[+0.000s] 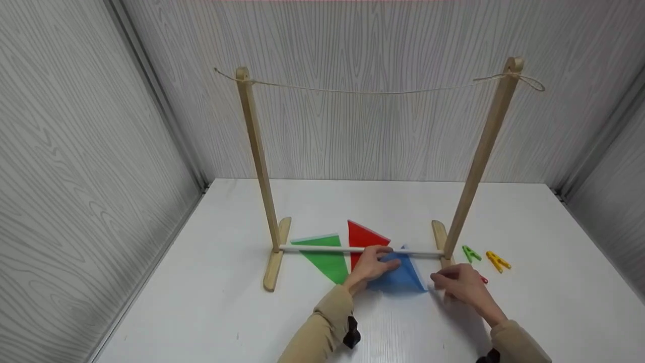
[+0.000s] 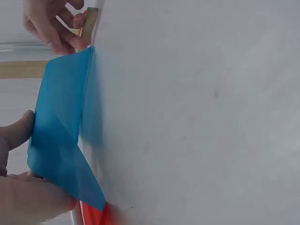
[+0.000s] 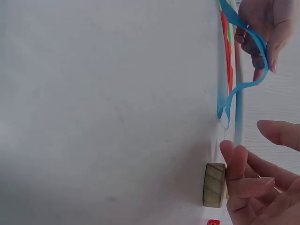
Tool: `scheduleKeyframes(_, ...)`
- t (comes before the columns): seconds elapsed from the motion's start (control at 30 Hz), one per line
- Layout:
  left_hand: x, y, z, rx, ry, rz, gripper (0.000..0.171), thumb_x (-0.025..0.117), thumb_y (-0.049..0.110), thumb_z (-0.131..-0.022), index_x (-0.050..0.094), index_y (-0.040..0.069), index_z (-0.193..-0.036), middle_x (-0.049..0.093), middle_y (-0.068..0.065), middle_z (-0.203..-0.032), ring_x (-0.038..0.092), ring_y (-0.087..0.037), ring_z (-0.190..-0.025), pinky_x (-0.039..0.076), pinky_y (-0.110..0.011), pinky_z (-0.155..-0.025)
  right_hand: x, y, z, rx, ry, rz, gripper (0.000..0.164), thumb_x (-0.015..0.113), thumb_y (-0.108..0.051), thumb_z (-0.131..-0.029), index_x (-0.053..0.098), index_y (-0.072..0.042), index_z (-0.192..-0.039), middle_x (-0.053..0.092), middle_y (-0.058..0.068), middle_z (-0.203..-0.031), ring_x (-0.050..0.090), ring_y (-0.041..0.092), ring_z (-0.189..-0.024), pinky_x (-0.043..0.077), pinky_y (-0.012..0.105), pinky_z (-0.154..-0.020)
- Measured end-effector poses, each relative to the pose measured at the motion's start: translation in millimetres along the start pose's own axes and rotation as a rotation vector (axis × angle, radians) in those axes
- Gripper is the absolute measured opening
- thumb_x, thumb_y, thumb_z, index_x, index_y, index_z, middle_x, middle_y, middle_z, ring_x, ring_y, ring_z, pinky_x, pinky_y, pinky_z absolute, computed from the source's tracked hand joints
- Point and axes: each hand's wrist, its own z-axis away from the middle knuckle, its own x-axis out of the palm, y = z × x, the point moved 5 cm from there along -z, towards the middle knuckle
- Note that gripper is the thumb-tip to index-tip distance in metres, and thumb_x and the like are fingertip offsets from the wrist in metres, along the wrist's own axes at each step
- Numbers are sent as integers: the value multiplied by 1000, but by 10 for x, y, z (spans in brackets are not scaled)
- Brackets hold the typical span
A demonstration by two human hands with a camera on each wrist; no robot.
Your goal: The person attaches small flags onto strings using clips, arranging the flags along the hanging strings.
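A blue triangular flag (image 1: 401, 277) with a white edge strip is lifted and bent at the front of the white rod (image 1: 315, 248). My left hand (image 1: 372, 266) holds it, the thumb on one face and the fingers on the other, as the left wrist view shows. To its right, my right hand (image 1: 459, 285) hovers near the flag's lower right corner. Its thumb stands apart from loosely bent fingers (image 3: 251, 187), with nothing between them. A red flag (image 1: 363, 235) and a green flag (image 1: 322, 258) lie under the rod, partly overlapped by the left hand and blue flag.
Two wooden posts (image 1: 258, 156) on flat feet (image 1: 272, 272) carry a slack string (image 1: 363, 93) tied across their tops. Right of the stand lie a green clothespin (image 1: 471, 253), a yellow clothespin (image 1: 498, 261) and a partly hidden red clothespin (image 1: 484, 279). Grey wood-grain walls (image 1: 373, 141) enclose the white table (image 1: 201, 282).
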Motion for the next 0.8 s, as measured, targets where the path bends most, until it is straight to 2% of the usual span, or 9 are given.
scheduleKeyframes(0.17,-13,28,-15,-1,-9,94,49,74,18,-92,60,2,-136,57,-17,-145,51,-35,-139,40,-49,-117,55,22,6,64,-68,-19,40,63,-38,-98,75,0,-98,71,2,-74,59,13,-59,45,24,-52)
scheduleKeyframes(0.27,-15,58,-24,25,-10,105,50,72,18,-94,57,0,-138,56,-18,-146,50,-36,-139,39,-50,-118,111,14,17,74,-149,-64,51,58,-47,-100,74,1,-96,73,2,-72,65,13,-59,50,24,-55)
scheduleKeyframes(0.4,-18,87,-28,54,-8,105,51,69,21,-96,55,1,-141,54,-18,-149,47,-37,-142,38,-52,-119,172,-16,18,55,-273,-224,63,51,-54,-102,72,6,-102,77,5,-80,75,16,-69,59,26,-64)
scheduleKeyframes(0.47,-18,89,-28,49,-10,123,51,69,21,-96,55,4,-141,53,-16,-150,47,-37,-142,38,-52,-119,171,-26,5,51,-296,-330,63,51,-52,-103,70,8,-107,78,6,-84,77,17,-75,61,28,-69)
scheduleKeyframes(0.63,-13,92,-18,60,-46,150,51,70,21,-95,55,7,-142,52,-15,-151,45,-36,-143,37,-52,-119,122,-24,-38,89,-252,-540,54,58,-40,-102,65,11,-117,79,5,-88,77,15,-81,62,28,-77)
scheduleKeyframes(0.8,-11,80,-10,95,-110,107,51,70,19,-95,54,5,-142,52,-17,-150,44,-39,-143,38,-52,-118,66,-68,-23,106,-164,-608,39,64,-32,-100,68,4,-115,78,3,-84,76,12,-76,62,26,-74)
